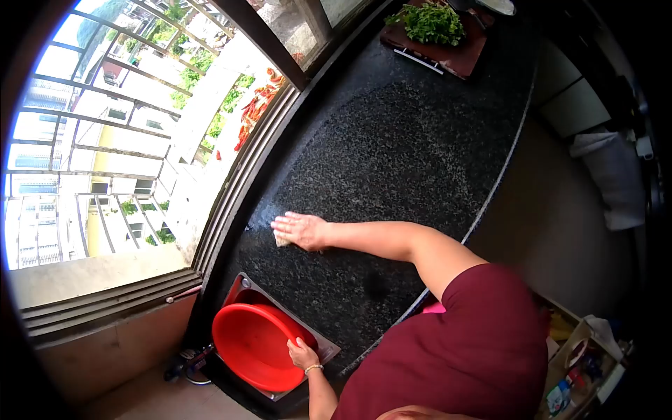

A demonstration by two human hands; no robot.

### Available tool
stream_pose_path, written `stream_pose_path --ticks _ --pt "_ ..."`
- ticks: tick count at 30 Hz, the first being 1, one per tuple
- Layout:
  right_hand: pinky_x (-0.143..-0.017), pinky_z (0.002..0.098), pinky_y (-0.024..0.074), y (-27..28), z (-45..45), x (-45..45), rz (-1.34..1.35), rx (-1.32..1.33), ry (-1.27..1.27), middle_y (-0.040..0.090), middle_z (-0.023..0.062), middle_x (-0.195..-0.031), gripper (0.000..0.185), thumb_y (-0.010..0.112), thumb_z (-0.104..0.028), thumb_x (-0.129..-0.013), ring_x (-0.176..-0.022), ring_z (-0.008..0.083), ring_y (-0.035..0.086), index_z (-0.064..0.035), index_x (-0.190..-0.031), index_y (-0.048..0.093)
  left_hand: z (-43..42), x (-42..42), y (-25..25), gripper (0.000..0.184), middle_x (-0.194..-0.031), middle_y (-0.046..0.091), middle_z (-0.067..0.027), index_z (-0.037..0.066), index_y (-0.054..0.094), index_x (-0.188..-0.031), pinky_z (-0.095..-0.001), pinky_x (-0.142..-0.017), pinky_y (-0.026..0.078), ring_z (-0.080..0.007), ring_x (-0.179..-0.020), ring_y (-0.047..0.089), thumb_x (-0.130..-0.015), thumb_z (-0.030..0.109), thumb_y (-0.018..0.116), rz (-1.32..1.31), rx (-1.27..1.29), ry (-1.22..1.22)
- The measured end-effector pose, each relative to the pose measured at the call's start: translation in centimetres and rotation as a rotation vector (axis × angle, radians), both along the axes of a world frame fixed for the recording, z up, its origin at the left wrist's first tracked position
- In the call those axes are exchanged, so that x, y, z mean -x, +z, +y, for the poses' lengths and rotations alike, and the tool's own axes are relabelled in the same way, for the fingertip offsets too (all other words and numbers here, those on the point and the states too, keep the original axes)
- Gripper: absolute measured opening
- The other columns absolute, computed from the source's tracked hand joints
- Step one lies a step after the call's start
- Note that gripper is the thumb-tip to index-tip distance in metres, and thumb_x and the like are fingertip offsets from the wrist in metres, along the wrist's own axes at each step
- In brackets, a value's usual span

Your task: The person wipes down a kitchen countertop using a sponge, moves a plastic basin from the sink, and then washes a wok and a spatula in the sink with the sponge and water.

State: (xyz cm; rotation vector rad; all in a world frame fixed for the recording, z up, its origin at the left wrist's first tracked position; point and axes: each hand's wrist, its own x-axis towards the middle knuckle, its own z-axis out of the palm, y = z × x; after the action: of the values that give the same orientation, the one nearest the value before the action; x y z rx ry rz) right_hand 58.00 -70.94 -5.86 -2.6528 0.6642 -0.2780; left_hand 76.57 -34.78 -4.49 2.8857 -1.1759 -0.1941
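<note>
Your right hand [302,231] is holding a cloth [281,241] against the table [392,154] — likely soft, best held palm-down; your left hand [304,354] is gripping the basin [248,343] over the sink [246,283] by its rim — probably light, stiff.

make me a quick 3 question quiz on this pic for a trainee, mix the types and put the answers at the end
1. Multiple choice: what is the left hand touching at the rim?
a) a glass jar
b) the red basin
c) a frying pan

2. True or false: the leafy greens lie on the reddish-brown board.

3. Fill in the blank: the ___ hand lies on the dark countertop, with something pale partly beneath it.

Key:
1. b, the red basin
2. True
3. Right: the right hand
</note>
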Motion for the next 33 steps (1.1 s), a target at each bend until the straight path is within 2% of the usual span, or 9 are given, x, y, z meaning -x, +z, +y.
stream_pose_path --ticks 1,3,6,9,11,17,25,31,33 --pt "-0.11 0.0375 0.0132 0.2 2.5 -0.6 -0.047 0.065 0.2 0.023 0.0122 -0.144 0.047 0.027 -0.018 -0.09 -0.134 0.0224 0.021 -0.0042 -0.135 0.031 -0.1 -0.3 0.1 0.039 -0.097 0.059 -0.0233 0.002 0.048 -0.112 -0.0467 -0.074 0.043 -0.0401 -0.089 0.056 -0.09 0.034 0.042 -0.01 0.008 -0.016" --pt "-0.11 0.0386 0.0153 -0.5 2.0 1.6 -0.187 0.132 0.049 0.026 0.0137 -0.142 0.047 0.03 -0.017 -0.09 -0.133 0.0235 0.024 -0.0024 -0.134 0.032 -0.1 -0.4 0.6 0.04 -0.096 0.059 -0.0238 0.001 0.048 -0.112 -0.0467 -0.073 0.044 -0.0404 -0.088 0.056 -0.09 0.034 0.043 0.018 -0.014 0.005" --pt "-0.111 0.0389 0.0106 0.5 -7.3 12.3 -0.121 0.276 -0.61 0.017 0.0164 -0.145 0.049 0.025 -0.006 -0.088 -0.134 0.0265 0.016 -0.0028 -0.137 0.024 0.4 -0.8 0.3 0.04 -0.097 0.059 -0.0237 0.0 0.049 -0.111 -0.0465 -0.075 0.043 -0.04 -0.089 0.055 -0.089 0.033 0.044 0.008 -0.012 0.001" --pt "-0.107 0.0422 0.0178 -0.2 -16.4 25.1 -0.07 0.325 -1.279 0.024 0.0192 -0.14 0.044 0.032 -0.015 -0.091 -0.129 0.034 0.024 -0.0074 -0.134 0.031 0.1 -0.8 0.0 0.038 -0.099 0.058 -0.0225 -0.001 0.05 -0.108 -0.0463 -0.077 0.043 -0.039 -0.091 0.055 -0.088 0.031 0.046 0.019 -0.015 -0.004" --pt "-0.109 0.0403 0.0127 -1.4 -20.3 29.5 0.062 0.188 -1.49 0.023 0.0152 -0.141 0.047 0.034 -0.02 -0.092 -0.132 0.0302 0.018 -0.0054 -0.136 0.026 0.1 -1.0 0.1 0.039 -0.1 0.058 -0.0219 -0.002 0.051 -0.107 -0.046 -0.077 0.043 -0.0385 -0.091 0.055 -0.088 0.032 0.046 0.014 -0.038 -0.027" --pt "-0.109 0.0424 0.012 -1.5 -20.3 15.7 0.054 0.268 -1.063 0.022 0.0176 -0.142 0.059 0.042 -0.033 -0.088 -0.133 0.0314 0.017 -0.0022 -0.136 0.025 1.1 -2.2 -0.5 0.036 -0.097 0.06 -0.0193 0.001 0.052 -0.105 -0.0448 -0.073 0.045 -0.0365 -0.088 0.057 -0.087 0.032 0.049 -0.022 -0.022 -0.05" --pt "-0.109 0.0444 0.0044 0.2 -4.5 -7.2 -0.034 0.11 -0.638 0.014 0.0234 -0.143 0.071 0.045 -0.039 -0.085 -0.134 0.0349 0.01 0.006 -0.135 0.021 1.6 -3.3 -0.3 0.03 -0.092 0.061 -0.0142 0.005 0.053 -0.101 -0.0423 -0.07 0.048 -0.0331 -0.083 0.059 -0.08 0.025 0.06 -0.025 -0.031 -0.111" --pt "-0.11 0.0423 0.0057 -0.4 5.4 -18.7 -0.031 0.077 -0.284 0.017 0.0166 -0.145 0.056 0.037 -0.022 -0.086 -0.135 0.0298 0.012 -0.0023 -0.137 0.023 2.4 -4.5 0.2 0.03 -0.091 0.06 -0.0134 0.006 0.053 -0.102 -0.0417 -0.07 0.048 -0.0327 -0.084 0.058 -0.078 0.022 0.061 0.03 -0.01 -0.209" --pt "-0.109 0.0412 0.0152 -0.2 8.1 -19.5 -0.173 0.136 -0.159 0.03 0.0154 -0.14 0.048 0.04 -0.017 -0.083 -0.132 0.0277 0.024 -0.0023 -0.128 0.039 3.2 -5.2 -0.1 0.031 -0.089 0.06 -0.0143 0.006 0.053 -0.102 -0.0416 -0.071 0.047 -0.0335 -0.084 0.058 -0.077 0.022 0.063 0.056 0.041 -0.251"
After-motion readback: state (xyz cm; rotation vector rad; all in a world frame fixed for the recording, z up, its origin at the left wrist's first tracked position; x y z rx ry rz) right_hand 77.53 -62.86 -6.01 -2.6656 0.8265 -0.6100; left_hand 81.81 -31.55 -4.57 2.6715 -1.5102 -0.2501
